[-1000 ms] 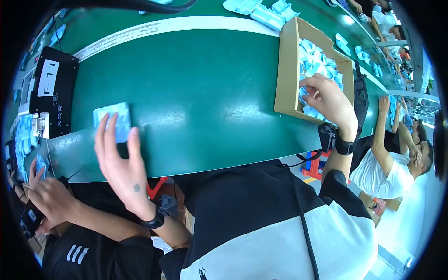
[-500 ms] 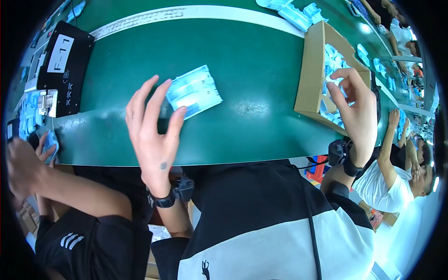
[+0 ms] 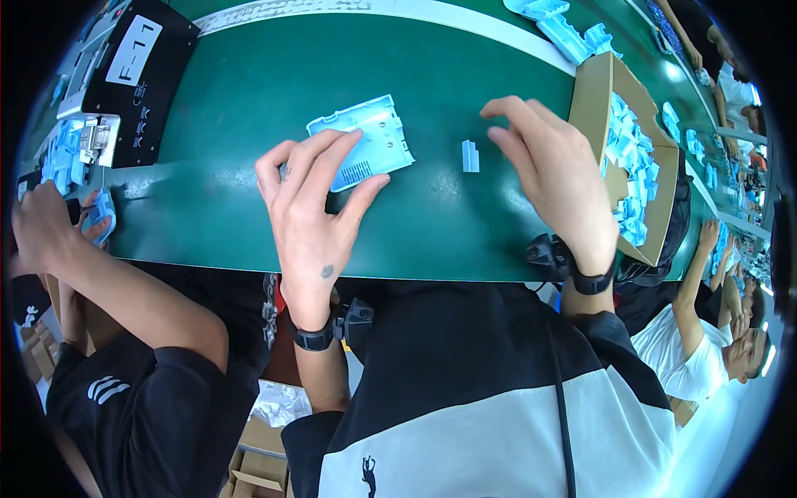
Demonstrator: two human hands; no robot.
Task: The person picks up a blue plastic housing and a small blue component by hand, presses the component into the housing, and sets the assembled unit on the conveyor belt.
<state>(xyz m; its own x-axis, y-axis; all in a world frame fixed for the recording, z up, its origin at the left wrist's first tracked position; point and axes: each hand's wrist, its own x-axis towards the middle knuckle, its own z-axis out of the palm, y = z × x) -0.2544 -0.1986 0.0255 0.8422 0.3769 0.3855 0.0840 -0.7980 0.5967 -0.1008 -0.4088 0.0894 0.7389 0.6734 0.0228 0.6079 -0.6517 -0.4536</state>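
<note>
As L hand (image 3: 312, 209) holds blue panel (image 3: 380, 139), R hand (image 3: 558, 173) is spread nr sml blue pc (image 3: 471, 156)

One central blue cover (image 3: 379, 139), one loose piece (image 3: 471, 157); boxed pieces (image 3: 633, 166), perhaps dozens.

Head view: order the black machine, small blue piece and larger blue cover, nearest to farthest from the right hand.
1. Small blue piece, left of the right hand
2. Larger blue cover, at the left hand
3. Black machine, far left
</note>
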